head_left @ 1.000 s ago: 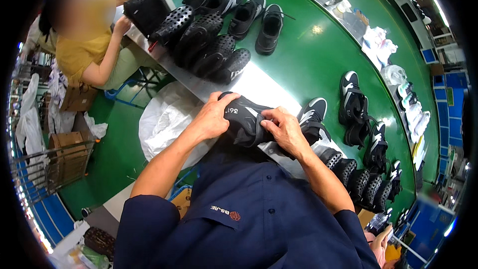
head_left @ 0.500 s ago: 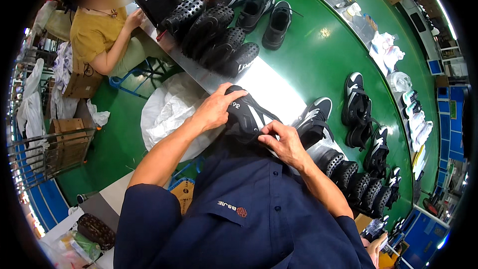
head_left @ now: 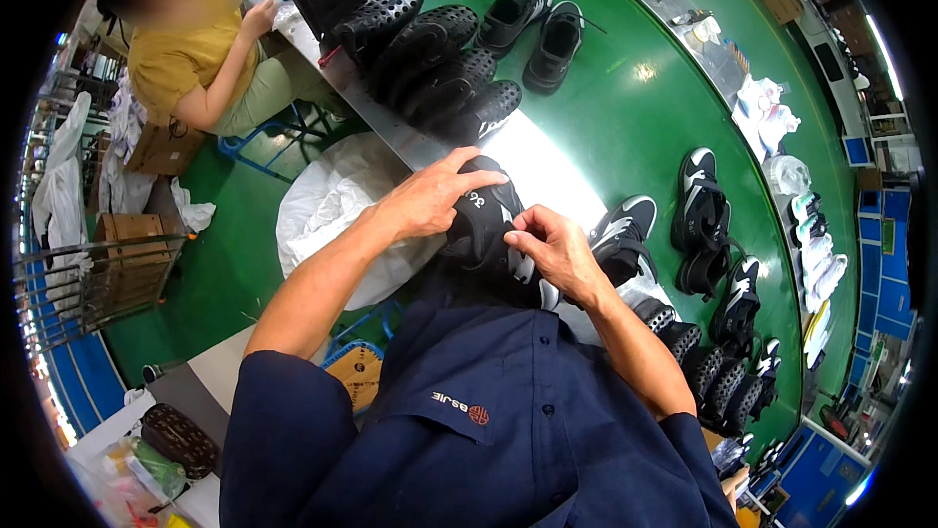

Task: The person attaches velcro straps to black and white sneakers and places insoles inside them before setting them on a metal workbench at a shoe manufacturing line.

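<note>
A black sneaker [head_left: 477, 231] with white trim is held tilted in front of my body, over the near edge of the metal bench. My left hand [head_left: 435, 198] is wrapped round one end of it, thumb and forefinger spread over the black upper. Against the shoe's side, my right hand [head_left: 555, 247] has its thumb and forefinger pinched together; what lies between those fingertips is too small to make out. Just right of that hand, another black and white sneaker [head_left: 623, 235] rests on the bench.
Several black shoes with dotted soles [head_left: 430, 59] lean in a row on the metal bench [head_left: 547, 162]. More sneakers [head_left: 699, 201] stand on the green surface [head_left: 625, 127]. A white sack [head_left: 337, 211] sits at left. Farther off, a person in yellow [head_left: 191, 69] sits on a blue stool [head_left: 269, 142].
The sneaker has been turned in my hands, its side strip now tipped away. My right fingers have shifted up along it and pinch closer to my left hand. The person's arm has moved left.
</note>
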Tool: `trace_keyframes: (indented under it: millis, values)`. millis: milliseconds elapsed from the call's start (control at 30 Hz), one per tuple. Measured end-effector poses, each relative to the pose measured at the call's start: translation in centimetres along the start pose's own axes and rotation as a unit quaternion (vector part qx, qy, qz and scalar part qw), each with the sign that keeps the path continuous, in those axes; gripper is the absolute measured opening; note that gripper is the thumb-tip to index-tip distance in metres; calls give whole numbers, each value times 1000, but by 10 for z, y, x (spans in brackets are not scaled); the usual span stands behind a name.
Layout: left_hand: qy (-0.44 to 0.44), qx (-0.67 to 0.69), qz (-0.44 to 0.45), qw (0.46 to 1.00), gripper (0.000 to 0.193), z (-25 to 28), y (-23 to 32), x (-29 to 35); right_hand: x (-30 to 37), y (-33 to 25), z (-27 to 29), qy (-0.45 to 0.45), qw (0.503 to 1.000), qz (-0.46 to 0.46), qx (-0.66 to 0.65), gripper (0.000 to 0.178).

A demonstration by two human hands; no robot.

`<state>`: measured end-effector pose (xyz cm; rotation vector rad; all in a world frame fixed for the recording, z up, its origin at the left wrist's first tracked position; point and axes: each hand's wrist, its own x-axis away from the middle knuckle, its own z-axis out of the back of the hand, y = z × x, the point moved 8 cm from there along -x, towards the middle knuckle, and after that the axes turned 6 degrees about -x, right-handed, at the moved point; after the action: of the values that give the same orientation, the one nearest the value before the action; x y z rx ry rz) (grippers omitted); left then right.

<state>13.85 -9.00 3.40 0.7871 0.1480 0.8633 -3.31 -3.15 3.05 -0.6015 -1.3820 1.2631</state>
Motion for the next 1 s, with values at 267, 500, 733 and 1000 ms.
trace_keyframes:
  millis: [267, 500, 733, 1000]
  values:
    - [-16, -21, -33, 999, 79, -4, 0, -1, -11, -3, -8, -24, 999, -7, 23, 20]
    - [36, 7, 33, 999, 78, -9, -29, 1, -31, -22, -2, -8, 988, 7, 154, 21]
    - [46, 343, 427, 835, 66, -102, -61, 1, -3, 21, 49, 260, 955, -11, 144, 27]
    - [70, -63, 272, 958, 52, -84, -58, -37, -28, 40, 13, 226, 914, -53, 333, 48]
